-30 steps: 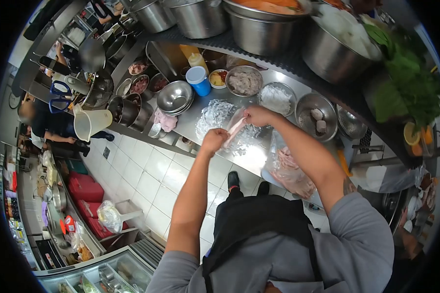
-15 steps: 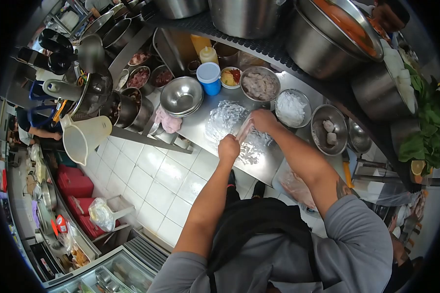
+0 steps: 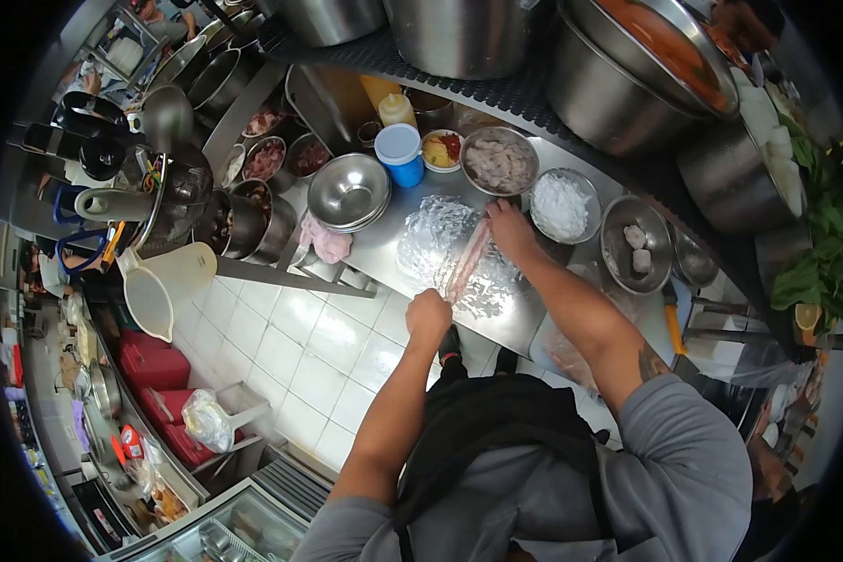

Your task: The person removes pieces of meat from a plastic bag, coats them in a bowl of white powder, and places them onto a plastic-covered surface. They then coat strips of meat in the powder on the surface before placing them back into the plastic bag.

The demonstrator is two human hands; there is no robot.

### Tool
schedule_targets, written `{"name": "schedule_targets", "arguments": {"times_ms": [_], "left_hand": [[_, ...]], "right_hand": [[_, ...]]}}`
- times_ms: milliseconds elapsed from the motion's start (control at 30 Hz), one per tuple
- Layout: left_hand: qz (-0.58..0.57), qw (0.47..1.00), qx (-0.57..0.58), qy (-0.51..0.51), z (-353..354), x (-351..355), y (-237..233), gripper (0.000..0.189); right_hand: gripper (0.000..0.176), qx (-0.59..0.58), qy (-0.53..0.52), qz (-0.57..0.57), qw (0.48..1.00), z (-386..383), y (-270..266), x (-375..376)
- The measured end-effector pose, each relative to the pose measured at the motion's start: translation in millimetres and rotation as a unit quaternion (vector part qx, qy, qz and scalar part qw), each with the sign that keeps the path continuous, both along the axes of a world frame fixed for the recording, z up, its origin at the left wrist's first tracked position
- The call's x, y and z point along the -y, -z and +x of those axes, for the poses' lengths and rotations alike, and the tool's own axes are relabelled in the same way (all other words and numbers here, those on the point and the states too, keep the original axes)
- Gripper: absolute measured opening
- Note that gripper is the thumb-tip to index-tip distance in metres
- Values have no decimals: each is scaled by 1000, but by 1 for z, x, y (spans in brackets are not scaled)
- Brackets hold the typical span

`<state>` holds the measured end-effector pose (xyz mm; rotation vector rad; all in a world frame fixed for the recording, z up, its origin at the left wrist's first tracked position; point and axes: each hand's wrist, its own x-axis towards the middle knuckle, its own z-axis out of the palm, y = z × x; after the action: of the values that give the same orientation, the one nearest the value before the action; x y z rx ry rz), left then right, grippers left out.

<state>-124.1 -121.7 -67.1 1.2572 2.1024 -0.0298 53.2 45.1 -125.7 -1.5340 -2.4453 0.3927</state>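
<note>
A long, thin, pinkish roll in clear plastic wrap stretches slantwise over the steel worktop. My left hand is closed on its near end, at the front edge of the worktop. At the far end, my right hand grips the wrap with fingers pressed together. Crumpled plastic film lies spread on the steel beneath and left of the roll. Close to my right hand stand a bowl of pale minced paste and a bowl of white powder. Farther right, a steel bowl holds two pale lumps.
Stacked steel bowls and a blue tub with a white lid stand behind on the left. A pink cloth-like bundle lies at the left edge. Overhead, a dark shelf carries large pots. A yellow-handled knife rests at right.
My hands have moved apart: the left down and toward me, the right up toward the bowls. The wrapped roll between them now shows longer and straighter.
</note>
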Motion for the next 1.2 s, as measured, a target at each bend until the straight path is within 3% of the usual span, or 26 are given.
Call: {"name": "schedule_targets", "arguments": {"times_ms": [33,133,200,233,300,400,500,600,700,767,800,867,967,1000,1067,1100,1200], "left_hand": [[-10,1000,-14,19,-2,5,-3,28],[142,985,-43,84,0,15,14,36],[267,937,-84,209,0,17,25,39],[327,900,-102,269,2,17,29,41],[270,907,-90,309,-2,16,35,41],[253,902,-93,338,-13,14,37,41],[264,894,-97,348,-17,15,32,41],[303,874,-99,366,-16,16,39,44],[257,872,-113,401,-17,15,43,47],[200,882,-111,411,-15,11,26,48],[235,876,-111,407,-15,11,29,48],[305,858,-111,398,-17,9,37,47],[158,884,-102,428,-17,-1,19,47],[204,882,-95,414,-17,-1,22,47],[295,873,-80,380,-19,-1,36,48],[289,872,-86,385,-20,-2,41,48],[255,873,-99,405,-18,-4,42,50]], "right_hand": [[25,-10,15,3,1000,-1,-1,3],[29,-26,43,39,998,-5,-5,15],[30,-16,39,99,994,-7,-10,26],[31,9,-31,66,997,-7,-13,35],[33,62,-166,-3,984,-2,-19,61],[35,25,-243,36,969,4,-23,98],[36,98,-198,-49,974,7,-34,103],[40,26,-207,36,977,5,-27,111],[42,177,-174,-122,961,1,-50,102],[42,74,-140,-3,987,4,-41,100],[42,21,-122,58,991,5,-37,98],[42,86,-121,25,989,5,-29,94],[43,102,-79,-12,992,1,-40,86],[43,93,-60,-24,994,-1,-44,85],[44,92,-126,-20,988,-4,-38,80],[44,91,-158,-16,983,-6,-33,76],[47,89,-86,25,992,-6,-20,60]]}}
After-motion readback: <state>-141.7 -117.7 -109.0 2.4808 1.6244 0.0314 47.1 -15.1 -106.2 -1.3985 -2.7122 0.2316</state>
